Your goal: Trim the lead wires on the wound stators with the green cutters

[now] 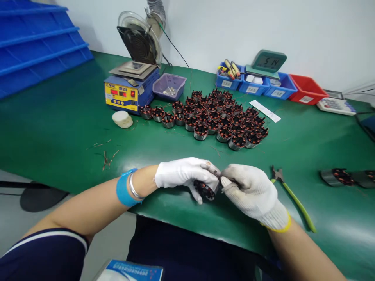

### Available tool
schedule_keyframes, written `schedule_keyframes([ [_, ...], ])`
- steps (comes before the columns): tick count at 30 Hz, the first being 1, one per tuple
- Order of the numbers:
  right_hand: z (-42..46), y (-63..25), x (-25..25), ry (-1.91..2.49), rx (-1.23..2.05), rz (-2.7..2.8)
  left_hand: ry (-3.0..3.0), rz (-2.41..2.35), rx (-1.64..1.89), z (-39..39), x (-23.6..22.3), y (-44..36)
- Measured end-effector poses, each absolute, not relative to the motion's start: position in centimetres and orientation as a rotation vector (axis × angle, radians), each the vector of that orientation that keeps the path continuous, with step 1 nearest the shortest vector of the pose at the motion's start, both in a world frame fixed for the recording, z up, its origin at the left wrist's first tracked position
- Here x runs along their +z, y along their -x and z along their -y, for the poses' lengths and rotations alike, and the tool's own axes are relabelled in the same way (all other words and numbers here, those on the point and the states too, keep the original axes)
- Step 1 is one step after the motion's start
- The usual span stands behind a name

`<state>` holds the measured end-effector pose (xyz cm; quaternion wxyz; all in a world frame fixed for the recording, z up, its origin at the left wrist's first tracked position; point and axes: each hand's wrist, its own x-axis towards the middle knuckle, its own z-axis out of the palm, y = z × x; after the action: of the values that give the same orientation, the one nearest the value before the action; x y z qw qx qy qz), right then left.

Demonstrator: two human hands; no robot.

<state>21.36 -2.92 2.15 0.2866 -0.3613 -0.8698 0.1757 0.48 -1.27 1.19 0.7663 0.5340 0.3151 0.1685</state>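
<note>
My left hand (184, 175), in a white glove, is closed around a small round motor stator (205, 190) with black and copper windings, held just above the green table's front edge. My right hand (252, 191), also gloved, pinches at the top of the same stator, fingertips pressed together against the left fingers. A large cluster of like stators (216, 117) stands in rows on the mat beyond my hands. Green-handled cutters (288, 193) lie on the mat just right of my right hand.
A yellow-and-blue solder pot (129, 88) with a fume fan (140, 39) stands at the back left, a purple tray (169, 86) beside it. Blue bins (252, 84), a red bin (307, 90) and a clock (268, 61) line the back. More stators (341, 176) lie at right.
</note>
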Motion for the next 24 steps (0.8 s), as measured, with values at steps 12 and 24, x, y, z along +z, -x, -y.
schedule_keyframes([
  [12, 2.3, -20.6, 0.2, 1.192, 1.123, 1.69, -2.516, -0.955, 1.336, 1.5, 0.0, -0.5],
  [24, 1.4, -22.6, 1.0, 1.036, -0.035, 2.48, -2.363, -1.169, 0.969, 1.8, -0.3, -0.9],
])
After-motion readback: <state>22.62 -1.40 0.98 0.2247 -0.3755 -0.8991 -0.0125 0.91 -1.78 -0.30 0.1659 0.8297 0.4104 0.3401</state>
